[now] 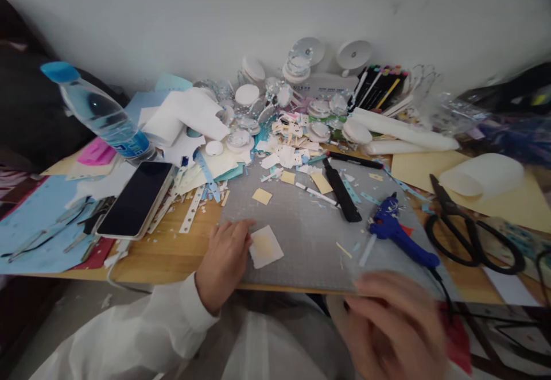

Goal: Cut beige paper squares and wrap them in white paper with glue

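On the grey cutting mat (301,262) lies a small white paper square (266,247) with a paler yellow middle. My left hand (227,256) rests at its left edge, the fingers curled together and touching that side. Lower right, past the mat's front edge, my right hand (394,322) is raised and smeared by motion, so what its fingers hold, if anything, does not show. A blue hot glue gun (400,233) lies just beyond it. Behind the square are small yellow paper pieces (262,196), a thin white stick (317,194) and a black-handled cutter (342,190).
Black scissors (471,233) and a white roll (484,174) lie on the right. To the left are a phone (135,199) and a tilted water bottle (101,113). Paper scraps (288,153), white round pieces (247,95) and markers (379,88) crowd the back by the wall.
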`<state>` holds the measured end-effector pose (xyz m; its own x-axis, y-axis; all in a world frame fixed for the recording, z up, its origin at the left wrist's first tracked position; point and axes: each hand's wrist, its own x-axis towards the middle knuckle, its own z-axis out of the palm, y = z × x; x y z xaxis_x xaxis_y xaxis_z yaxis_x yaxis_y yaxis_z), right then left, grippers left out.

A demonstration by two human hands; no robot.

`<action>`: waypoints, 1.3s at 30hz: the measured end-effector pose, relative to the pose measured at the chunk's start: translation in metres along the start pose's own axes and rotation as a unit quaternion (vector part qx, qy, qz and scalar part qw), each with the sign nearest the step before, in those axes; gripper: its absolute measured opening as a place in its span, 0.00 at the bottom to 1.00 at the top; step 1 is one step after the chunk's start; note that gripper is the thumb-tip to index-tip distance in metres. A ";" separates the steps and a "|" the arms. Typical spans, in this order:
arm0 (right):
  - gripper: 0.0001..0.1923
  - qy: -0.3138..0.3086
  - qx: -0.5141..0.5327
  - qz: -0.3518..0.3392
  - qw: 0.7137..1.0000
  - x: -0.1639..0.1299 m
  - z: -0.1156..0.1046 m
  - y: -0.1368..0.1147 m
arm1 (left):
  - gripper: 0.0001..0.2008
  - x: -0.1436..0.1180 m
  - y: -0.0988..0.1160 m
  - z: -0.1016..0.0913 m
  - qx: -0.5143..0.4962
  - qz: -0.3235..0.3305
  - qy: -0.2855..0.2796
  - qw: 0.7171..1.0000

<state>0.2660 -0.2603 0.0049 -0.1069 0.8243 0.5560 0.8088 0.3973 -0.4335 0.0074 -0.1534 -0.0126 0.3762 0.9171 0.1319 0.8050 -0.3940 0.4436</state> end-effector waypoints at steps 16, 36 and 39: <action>0.20 -0.306 0.571 0.282 0.708 0.126 0.098 -0.011 | 0.11 0.029 0.003 -0.036 -0.292 0.030 0.127 0.947; 0.12 -0.251 0.631 0.401 0.615 0.133 0.107 0.013 | 0.09 0.075 -0.016 -0.012 -0.609 -0.162 -0.135 0.764; 0.13 -0.232 0.677 0.420 0.558 0.133 0.108 0.016 | 0.07 0.073 -0.017 -0.012 -0.641 -0.180 -0.154 0.730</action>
<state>0.2026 -0.1014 -0.0046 -0.4108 0.8398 -0.3549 -0.4580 -0.5266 -0.7162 0.0160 -0.0793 0.0004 0.4903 0.8120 -0.3168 -0.1388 0.4316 0.8913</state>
